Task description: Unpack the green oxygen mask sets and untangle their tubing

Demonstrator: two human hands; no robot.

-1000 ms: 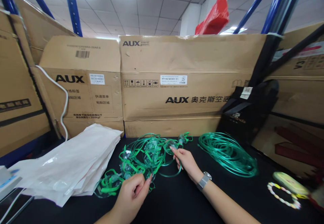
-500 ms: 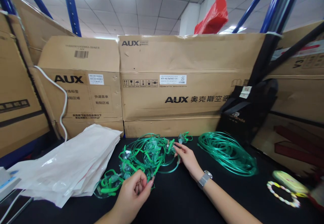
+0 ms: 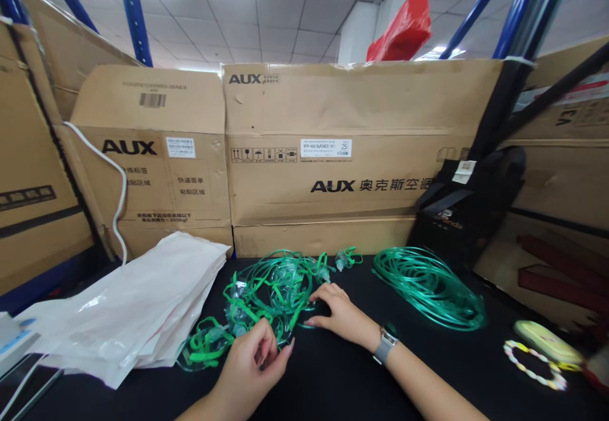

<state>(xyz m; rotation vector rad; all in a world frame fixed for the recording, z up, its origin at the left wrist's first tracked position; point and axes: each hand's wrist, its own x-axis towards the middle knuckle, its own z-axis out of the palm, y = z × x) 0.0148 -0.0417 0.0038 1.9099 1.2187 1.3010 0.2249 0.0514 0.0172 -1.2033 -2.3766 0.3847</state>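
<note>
A tangled heap of clear green oxygen masks with bright green straps and tubing (image 3: 285, 281) lies on the black table in front of me. My left hand (image 3: 252, 364) is at the heap's near edge, fingers curled in and thumb stretched forward; whatever they may hold is hidden. My right hand (image 3: 342, 312) reaches to the heap's right side, thumb and fingers apart around a loop of green tubing without closing on it. One small mask with a green strap (image 3: 346, 258) lies apart, behind the heap. To the right rests a separate coil of green tubing (image 3: 431, 291).
White plastic bags (image 3: 137, 300) are stacked at the left. Large cardboard boxes (image 3: 361, 107) wall off the back. At the right stand a black bag (image 3: 442, 224), a bead bracelet (image 3: 528, 361) and a yellow-green case (image 3: 547, 342). A white cable (image 3: 124, 193) hangs at the left.
My right hand has drawn back from a mask at the heap's upper right and come down toward me, its fingers now spread by the tubing. My left hand has barely moved.
</note>
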